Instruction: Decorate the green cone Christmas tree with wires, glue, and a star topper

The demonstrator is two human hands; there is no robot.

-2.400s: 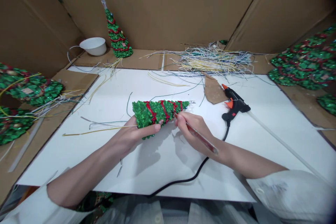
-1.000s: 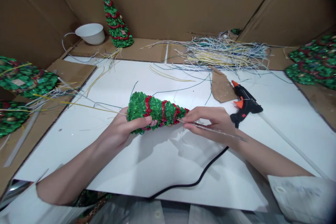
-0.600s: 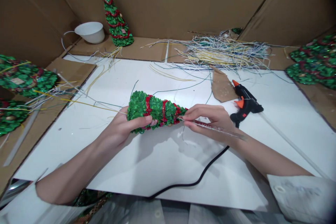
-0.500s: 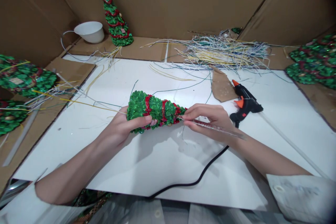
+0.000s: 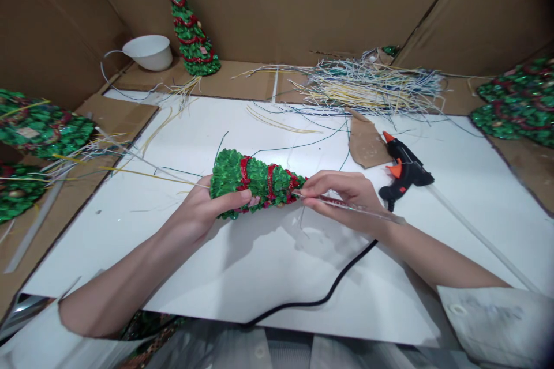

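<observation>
A small green Christmas tree ornament with red garland lies on its side in the air above the white board, its narrow end pointing right. My left hand is closed round its wide base, thumb on the near side. Thin yellow, white and green wires trail from the base to the left. My right hand pinches a slim, clear, pen-like stick with reddish marks. The stick's tip touches or almost touches the tree near its narrow end. That narrow end is partly hidden by my right fingertips.
A black glue gun with orange nozzle lies right of a cardboard scrap; its black cord crosses the board. Behind are a wire pile, a standing tree and a white cup. More trees lie at both sides.
Both hands and the tree have stayed almost in place. Only a very slight shift shows in the right hand and the stick.
</observation>
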